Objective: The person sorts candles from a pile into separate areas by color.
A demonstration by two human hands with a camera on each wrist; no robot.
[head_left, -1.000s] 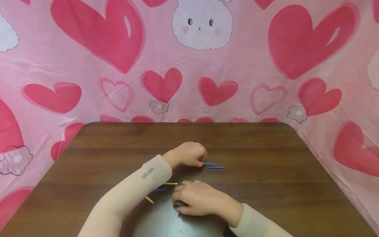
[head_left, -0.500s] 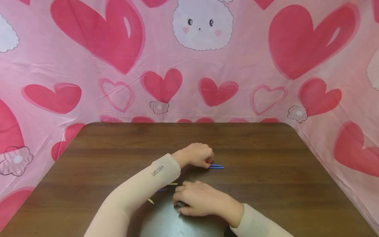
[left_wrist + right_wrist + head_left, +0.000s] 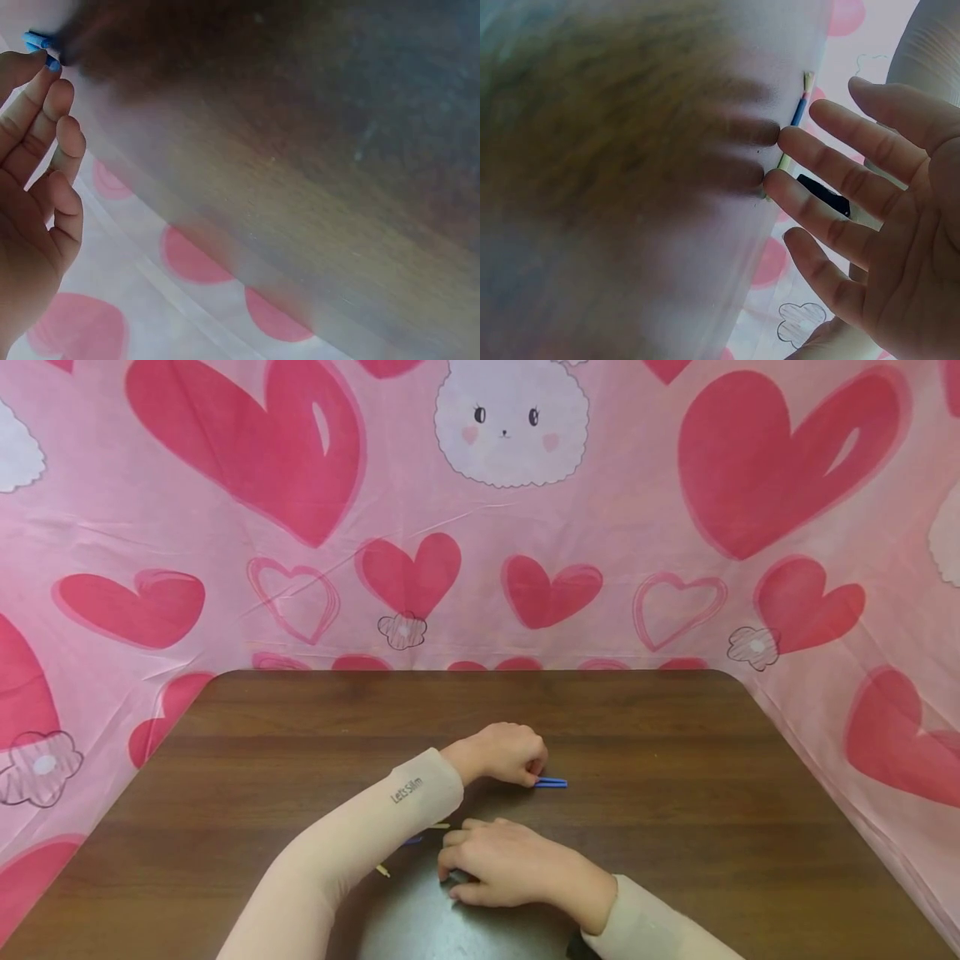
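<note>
Two thin blue sticks [image 3: 552, 782] lie side by side on the brown table [image 3: 675, 735], right of centre. My left hand [image 3: 531, 772] reaches across to them with curled fingers and pinches the near end of one. In the left wrist view the blue stick ends [image 3: 37, 41] sit at the index fingertip [image 3: 51, 66]. My right hand [image 3: 454, 853] lies flat on the table nearer me, its straight fingers [image 3: 832, 161] touching a blue and yellow stick [image 3: 798, 112]. My left forearm hides part of those sticks.
A yellow stick [image 3: 441, 825], a blue stick [image 3: 411, 841] and a yellow tip [image 3: 382, 870] show beside my left sleeve [image 3: 375, 827]. A small dark thing [image 3: 823, 195] lies under my right fingers. Pink heart-print cloth [image 3: 480, 568] surrounds the table.
My left hand has moved right with a blue stick, bringing it beside the other blue stick. The right hand has stayed put.
</note>
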